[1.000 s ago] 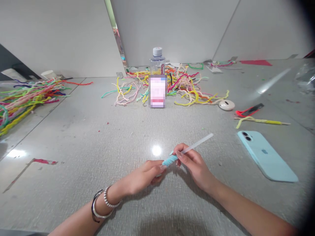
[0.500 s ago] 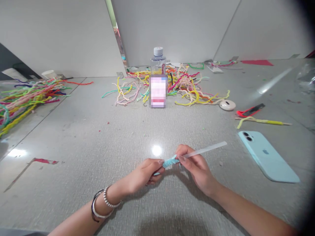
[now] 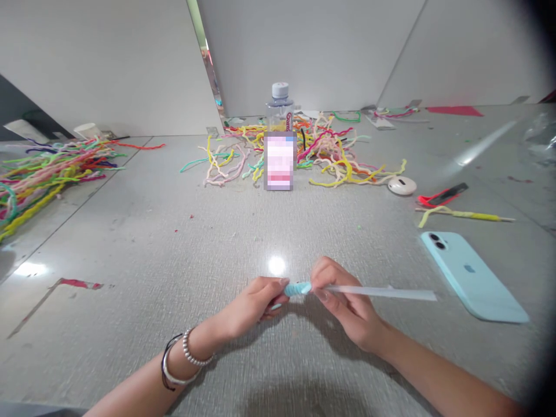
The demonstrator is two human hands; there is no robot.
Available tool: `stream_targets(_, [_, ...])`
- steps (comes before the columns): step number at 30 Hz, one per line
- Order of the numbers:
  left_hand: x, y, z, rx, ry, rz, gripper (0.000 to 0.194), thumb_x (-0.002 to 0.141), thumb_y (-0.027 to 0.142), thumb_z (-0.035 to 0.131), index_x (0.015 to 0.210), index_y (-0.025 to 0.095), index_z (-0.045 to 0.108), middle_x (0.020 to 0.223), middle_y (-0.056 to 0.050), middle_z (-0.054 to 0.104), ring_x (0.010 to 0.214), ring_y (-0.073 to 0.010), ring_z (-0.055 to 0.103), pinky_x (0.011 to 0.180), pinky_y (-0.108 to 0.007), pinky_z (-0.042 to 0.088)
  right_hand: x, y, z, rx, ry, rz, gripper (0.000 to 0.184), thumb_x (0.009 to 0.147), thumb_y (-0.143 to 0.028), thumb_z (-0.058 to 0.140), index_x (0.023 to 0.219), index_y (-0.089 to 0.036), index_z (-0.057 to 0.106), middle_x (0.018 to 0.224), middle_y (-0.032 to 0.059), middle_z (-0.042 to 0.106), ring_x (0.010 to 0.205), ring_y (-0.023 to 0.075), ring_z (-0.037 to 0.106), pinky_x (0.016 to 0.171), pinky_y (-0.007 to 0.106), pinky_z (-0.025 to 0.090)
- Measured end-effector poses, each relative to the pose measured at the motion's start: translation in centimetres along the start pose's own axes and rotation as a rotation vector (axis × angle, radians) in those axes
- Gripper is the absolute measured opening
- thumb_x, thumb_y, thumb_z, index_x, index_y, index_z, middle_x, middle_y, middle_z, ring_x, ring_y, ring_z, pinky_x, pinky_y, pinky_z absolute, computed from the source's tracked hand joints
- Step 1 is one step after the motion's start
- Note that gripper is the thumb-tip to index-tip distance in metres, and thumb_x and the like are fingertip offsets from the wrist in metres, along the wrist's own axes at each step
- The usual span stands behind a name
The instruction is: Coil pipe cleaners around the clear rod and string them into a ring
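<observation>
The left hand [image 3: 256, 301] pinches the blue yarn wrap [image 3: 297, 288] on one end of a clear straw [image 3: 382, 293], and just beside it the right hand [image 3: 343, 298] pinches the bare straw, maybe to keep the yarn tight.

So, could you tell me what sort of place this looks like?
Probably a craft workstation at a partitioned desk. Heaps of coloured fuzzy cords lie on the grey table, white divider panels stand behind, and the left hand and right hand hold a clear stick wrapped in blue cord.
</observation>
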State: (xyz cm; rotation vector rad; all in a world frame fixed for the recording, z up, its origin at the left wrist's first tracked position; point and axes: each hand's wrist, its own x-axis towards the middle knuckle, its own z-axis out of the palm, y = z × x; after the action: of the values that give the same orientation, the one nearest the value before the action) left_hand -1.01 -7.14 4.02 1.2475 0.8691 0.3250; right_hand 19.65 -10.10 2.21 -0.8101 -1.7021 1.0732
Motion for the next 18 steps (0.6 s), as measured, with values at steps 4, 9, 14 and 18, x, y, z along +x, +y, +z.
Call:
stream_targets(4, [0.2,-0.4,0.0,0.051,0.034,0.037,0.046,0.096,0.053,0.034,0.067,0.018,0.042,0.056,0.006,0.032,0.05,-0.0087,0.027,0.049,-0.025,0.024,0.0,0.1,0.1,0.087,0.048,0.12,0.013,0.099,-0.03,0.045,0.097,-0.027,0.057,0.086,0.0015,0.048,0.075,0.0164,0.045,0.07,0.032,0.037])
stream_targets(9, [0.2,-0.7,0.0,0.356,0.173,0.175,0.032,0.095,0.045,0.046,0.087,0.015,0.057,0.065,0.004,0.039,0.059,-0.0095,0.031,0.054,-0.024,0.024,0.0,0.8,0.4,0.312,0.182,0.264,0.014,0.099,-0.036,0.047,0.099,-0.029,0.059,0.086,0.0006,0.052,0.078,0.0152,0.05,0.072,0.029,0.042])
stream_targets(14, [0.0,-0.4,0.1,0.517,0.151,0.156,0.033,0.097,0.042,0.042,0.081,0.016,0.054,0.061,0.005,0.037,0.055,-0.0089,0.032,0.053,-0.025,0.023,0.4,1.0,0.4,0.255,0.263,0.337,0.021,0.097,-0.04,0.05,0.086,-0.025,0.06,0.079,-0.0004,0.051,0.071,0.0137,0.049,0.068,0.026,0.042])
stream_targets(18, [-0.1,-0.2,0.1,0.549,0.114,0.146,0.032,0.098,0.039,0.041,0.081,0.015,0.055,0.06,0.005,0.04,0.055,-0.0094,0.036,0.053,-0.025,0.025,0.3,0.5,0.3,0.196,0.218,0.342,0.022,0.097,-0.041,0.049,0.088,-0.024,0.058,0.079,0.0007,0.051,0.072,0.0151,0.05,0.068,0.027,0.043])
